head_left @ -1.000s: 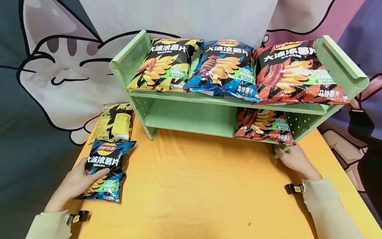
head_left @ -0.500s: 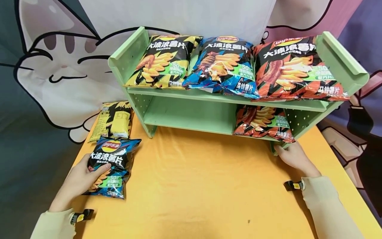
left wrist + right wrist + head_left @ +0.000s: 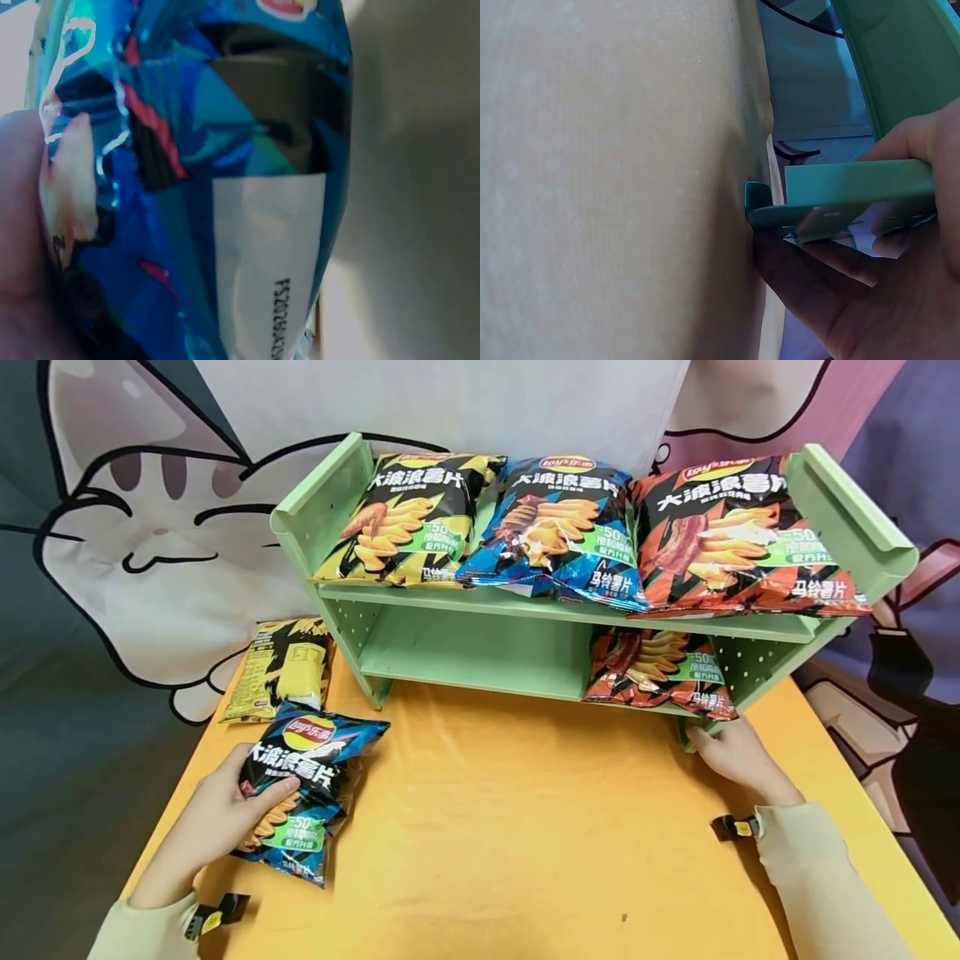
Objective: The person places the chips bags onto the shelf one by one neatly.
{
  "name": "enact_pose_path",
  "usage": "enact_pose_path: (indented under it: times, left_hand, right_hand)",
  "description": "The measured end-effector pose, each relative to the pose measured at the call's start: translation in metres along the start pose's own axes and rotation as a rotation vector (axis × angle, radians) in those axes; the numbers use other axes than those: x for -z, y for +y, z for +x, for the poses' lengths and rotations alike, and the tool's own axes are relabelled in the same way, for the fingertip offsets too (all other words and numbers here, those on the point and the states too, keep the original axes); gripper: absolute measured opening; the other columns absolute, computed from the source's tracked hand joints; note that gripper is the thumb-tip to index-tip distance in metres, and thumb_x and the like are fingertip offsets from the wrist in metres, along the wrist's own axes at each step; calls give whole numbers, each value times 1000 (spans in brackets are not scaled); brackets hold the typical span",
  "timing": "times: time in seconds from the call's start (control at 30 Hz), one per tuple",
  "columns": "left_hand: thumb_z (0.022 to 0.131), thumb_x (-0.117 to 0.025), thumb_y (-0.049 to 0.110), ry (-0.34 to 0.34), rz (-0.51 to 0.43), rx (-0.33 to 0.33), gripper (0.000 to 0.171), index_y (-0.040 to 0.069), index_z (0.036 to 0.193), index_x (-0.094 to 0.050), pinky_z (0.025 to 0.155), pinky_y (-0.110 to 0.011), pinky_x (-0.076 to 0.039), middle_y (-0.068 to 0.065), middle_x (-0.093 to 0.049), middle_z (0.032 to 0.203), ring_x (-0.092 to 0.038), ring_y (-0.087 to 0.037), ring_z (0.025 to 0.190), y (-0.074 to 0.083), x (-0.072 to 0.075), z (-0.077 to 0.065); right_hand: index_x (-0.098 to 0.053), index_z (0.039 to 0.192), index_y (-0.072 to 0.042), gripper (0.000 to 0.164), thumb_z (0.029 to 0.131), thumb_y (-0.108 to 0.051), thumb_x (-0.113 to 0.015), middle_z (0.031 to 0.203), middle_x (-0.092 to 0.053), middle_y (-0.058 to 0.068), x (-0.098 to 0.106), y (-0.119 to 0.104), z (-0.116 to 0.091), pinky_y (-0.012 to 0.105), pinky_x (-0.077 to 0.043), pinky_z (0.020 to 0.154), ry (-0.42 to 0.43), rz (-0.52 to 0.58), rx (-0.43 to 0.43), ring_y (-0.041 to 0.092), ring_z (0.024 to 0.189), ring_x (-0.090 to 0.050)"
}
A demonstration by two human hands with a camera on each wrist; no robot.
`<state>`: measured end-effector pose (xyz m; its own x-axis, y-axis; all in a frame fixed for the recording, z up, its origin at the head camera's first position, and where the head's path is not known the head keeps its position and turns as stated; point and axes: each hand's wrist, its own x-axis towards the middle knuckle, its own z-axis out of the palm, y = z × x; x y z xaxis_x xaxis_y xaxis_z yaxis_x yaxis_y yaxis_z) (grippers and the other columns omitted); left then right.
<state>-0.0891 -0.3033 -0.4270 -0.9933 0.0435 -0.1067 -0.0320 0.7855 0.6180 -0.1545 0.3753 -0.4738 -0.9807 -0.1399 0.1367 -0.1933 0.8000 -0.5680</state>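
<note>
My left hand [image 3: 225,810] grips a blue-and-black bag of potato chips [image 3: 300,777] by its left side, thumb across the front. In the left wrist view the blue chip bag [image 3: 172,225] shows its side with a white printed label, the thumb at the left edge. At the far right my right hand [image 3: 738,758] holds the lower front corner of a green two-tier shelf [image 3: 465,647]. The right wrist view shows the fingers of the right hand [image 3: 877,292] around the green shelf's leg [image 3: 855,184].
A yellow chip bag [image 3: 281,668] lies on the orange table [image 3: 510,827], left of the shelf. On the top tier sit a yellow bag [image 3: 412,518], a blue bag [image 3: 558,531] and a red bag [image 3: 742,539]. Another red bag [image 3: 660,668] stands at the lower tier's right end.
My left hand has moved the blue chip bag to the right, and the bag's top now tilts further right. The right hand stays at the shelf's corner.
</note>
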Motion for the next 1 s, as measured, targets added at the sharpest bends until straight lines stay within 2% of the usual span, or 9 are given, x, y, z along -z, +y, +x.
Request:
enact_pose_path:
  times: [0.1,0.27,0.43,0.53,0.67,0.8,0.87,0.93,1.0]
  left_hand:
    - [99,-67,49,-38,-29,-37,61,11,140,-43,49,-31,-46,-7,-55,74,-52,-16,54,18,-3,0]
    - [99,-69,45,-77,-75,-122,51,16,134,-46,46,-30,-42,2,-41,62,-45,-13,47,49,-9,2]
    - [98,-70,46,-83,-78,-196,47,20,129,-47,47,-29,-39,4,-36,61,-40,-11,48,79,-15,12]
    - [97,-70,48,-67,-75,-224,47,21,128,-48,49,-29,-40,0,-41,67,-42,-12,52,95,-19,20]
    - [96,-69,53,-50,-94,-245,55,23,137,-48,51,-30,-42,-3,-47,73,-46,-16,56,115,-23,35]
    - [94,-68,61,-29,-117,-243,71,23,148,-43,50,-33,-43,-4,-47,69,-47,-20,55,135,-29,54]
    - [92,-66,66,-12,-123,-236,81,22,154,-38,51,-35,-43,-5,-46,68,-47,-22,55,144,-32,62]
    - [91,-65,69,0,-126,-220,89,21,159,-32,52,-36,-42,-5,-43,67,-45,-23,55,154,-34,71]
    - [90,-63,72,12,-127,-214,94,17,159,-31,54,-37,-41,-5,-43,68,-44,-24,56,163,-37,79]
  right_hand:
    - [-48,146,3,50,99,-10,-59,133,-56,35,1,-1,0,55,-44,90,0,-2,-2,41,106,-55]
    - [-46,148,3,52,99,-10,-59,137,-53,36,1,-1,0,60,-43,91,-8,4,3,43,108,-55]
    - [-45,148,3,52,100,-10,-59,138,-53,35,0,-1,-1,53,-42,91,-9,1,-7,40,107,-53]
    - [-48,147,1,50,100,-11,-59,125,-63,28,0,1,-1,39,-42,88,-10,-15,-18,32,101,-57]
    - [-51,145,-2,46,101,-12,-60,100,-73,15,-1,3,0,25,-39,81,-10,-33,-24,9,86,-58]
    - [-52,144,-2,45,101,-12,-59,90,-74,9,0,3,0,22,-38,80,-9,-31,-17,-3,78,-55]
    - [-50,147,-2,48,101,-12,-59,104,-73,14,0,3,0,21,-37,81,-6,-22,-13,2,83,-57]
    - [-49,147,-3,48,101,-13,-58,100,-73,14,0,2,-1,22,-37,81,-8,-23,-13,6,81,-60]
    - [-46,150,-3,52,101,-12,-58,119,-68,22,0,1,-1,28,-41,88,-3,-7,-2,19,95,-62]
